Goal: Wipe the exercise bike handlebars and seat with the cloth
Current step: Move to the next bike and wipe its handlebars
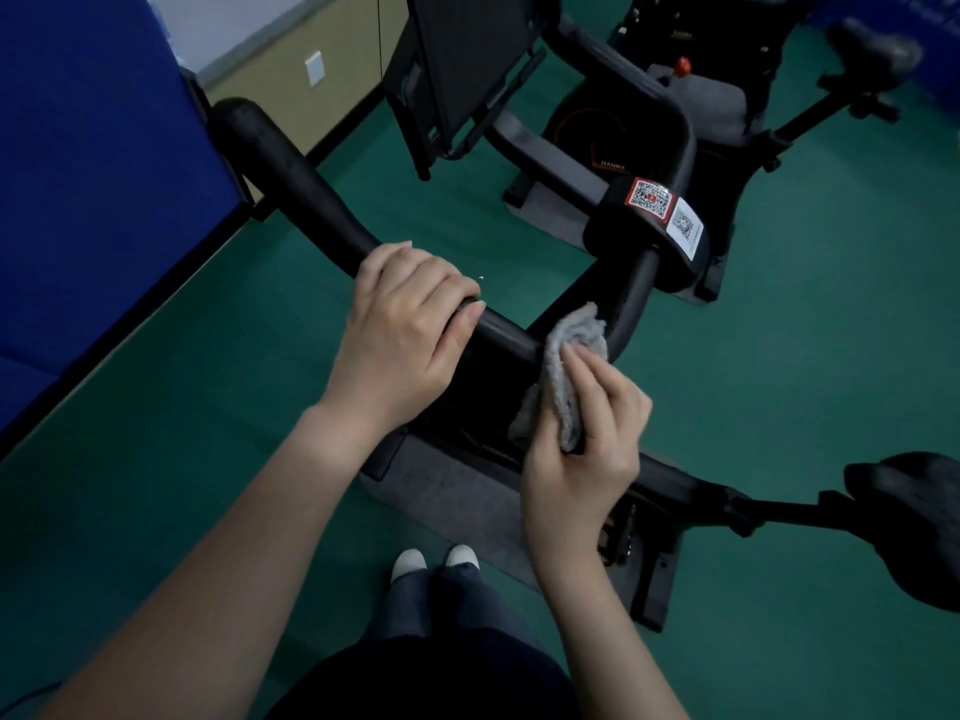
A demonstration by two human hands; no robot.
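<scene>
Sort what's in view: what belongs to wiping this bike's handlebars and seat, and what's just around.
For the job: handlebars, gripped by the left hand; grey cloth in the right hand; seat.
Just around: second bike behind, blue panel, wall socket.

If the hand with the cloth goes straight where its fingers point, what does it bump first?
Probably the handlebar: the right hand points at its bend, and the cloth it holds seems to touch the bar already. Depth is hard to judge.
</scene>
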